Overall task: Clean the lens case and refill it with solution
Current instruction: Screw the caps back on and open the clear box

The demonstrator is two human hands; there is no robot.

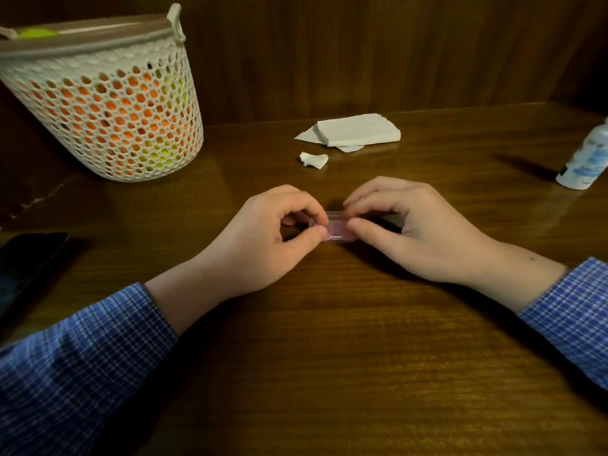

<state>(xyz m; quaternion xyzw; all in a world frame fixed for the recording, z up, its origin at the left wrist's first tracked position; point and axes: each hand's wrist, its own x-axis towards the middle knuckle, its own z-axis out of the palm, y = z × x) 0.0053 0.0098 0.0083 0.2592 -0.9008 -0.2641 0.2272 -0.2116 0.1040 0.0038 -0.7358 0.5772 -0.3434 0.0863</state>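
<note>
A small pink lens case (335, 231) with a clear lid lies on the wooden table (329, 340) between my hands. My left hand (263, 238) pinches its left end between thumb and forefinger. My right hand (411, 228) pinches its right end, fingertips on the lid's top edge and thumb at the front. Most of the case is hidden by my fingers. A white solution bottle (585, 159) with a blue label stands at the far right edge of the table.
A stack of white tissues (355, 130) lies behind my hands, with a crumpled tissue piece (314, 159) in front of it. A perforated white basket (108, 100) stands at the back left. A dark phone (23, 258) lies at the left edge.
</note>
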